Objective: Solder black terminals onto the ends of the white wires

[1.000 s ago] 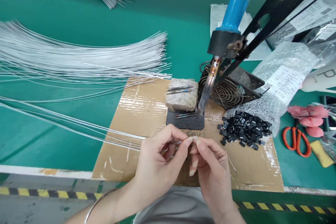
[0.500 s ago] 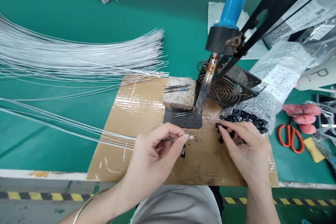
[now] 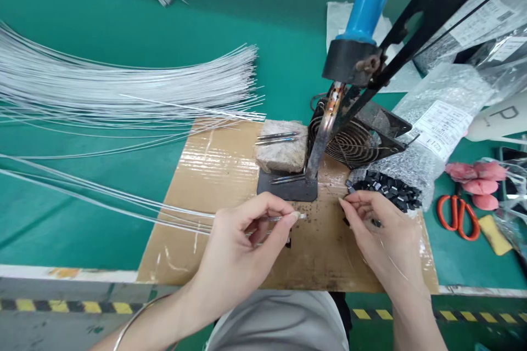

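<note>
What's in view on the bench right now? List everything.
green mat: one, covering the bench
wire bundle: one large, white, left on mat
thin wires: a few, white, running in from the left
cardboard: one, brown, front centre
block: one, grey, on cardboard
soldering iron: one, blue handle, tip down over cardboard
fan: one, black, behind the iron
black parts: a pile, right on cardboard
bubble-wrap bags: several, clear, right
scissors: one, orange, far right
left hand: pinching thin wires
right hand: fingertips at black parts
</note>
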Tool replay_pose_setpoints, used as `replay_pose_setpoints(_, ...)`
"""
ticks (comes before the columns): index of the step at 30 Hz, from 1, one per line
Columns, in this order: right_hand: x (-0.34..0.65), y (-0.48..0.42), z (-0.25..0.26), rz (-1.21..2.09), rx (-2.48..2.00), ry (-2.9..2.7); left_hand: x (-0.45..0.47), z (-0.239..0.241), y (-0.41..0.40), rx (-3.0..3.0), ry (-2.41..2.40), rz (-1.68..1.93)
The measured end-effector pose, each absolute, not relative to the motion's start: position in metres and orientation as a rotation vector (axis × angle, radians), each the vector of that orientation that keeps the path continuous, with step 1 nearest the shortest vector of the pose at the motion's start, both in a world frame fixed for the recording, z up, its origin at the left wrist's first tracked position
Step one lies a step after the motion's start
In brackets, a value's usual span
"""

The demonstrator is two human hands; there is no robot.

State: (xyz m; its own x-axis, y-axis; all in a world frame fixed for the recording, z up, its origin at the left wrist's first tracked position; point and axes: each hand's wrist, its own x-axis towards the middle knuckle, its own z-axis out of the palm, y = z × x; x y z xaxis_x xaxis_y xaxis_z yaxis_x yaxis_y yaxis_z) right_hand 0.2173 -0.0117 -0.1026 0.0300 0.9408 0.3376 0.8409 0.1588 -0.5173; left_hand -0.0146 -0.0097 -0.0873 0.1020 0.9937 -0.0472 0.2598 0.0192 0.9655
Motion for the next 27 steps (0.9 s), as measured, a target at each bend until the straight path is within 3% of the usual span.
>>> replay_pose_setpoints(7, 0.208, -0.016, -0.102, 0.172, -1.600, -1.904, -0.014, -0.089, -0.009, 1.461, 1.360, 1.006)
replay_pose_setpoints(13, 0.219, -0.004, -0.099, -0.087, -1.605, -1.834, -0.016, -0.089, -0.009, 1.476, 1.378, 0.985)
replay_pose_setpoints(21, 0.216, 0.020, -0.105, -0.347, -1.655, -2.209, -0.017, -0.091, -0.010, 1.475, 1.370, 0.980)
replay_pose_setpoints(27, 0.214, 0.006, -0.106, -0.232, -1.600, -2.133, -0.016, -0.092, -0.009, 1.452, 1.345, 0.983)
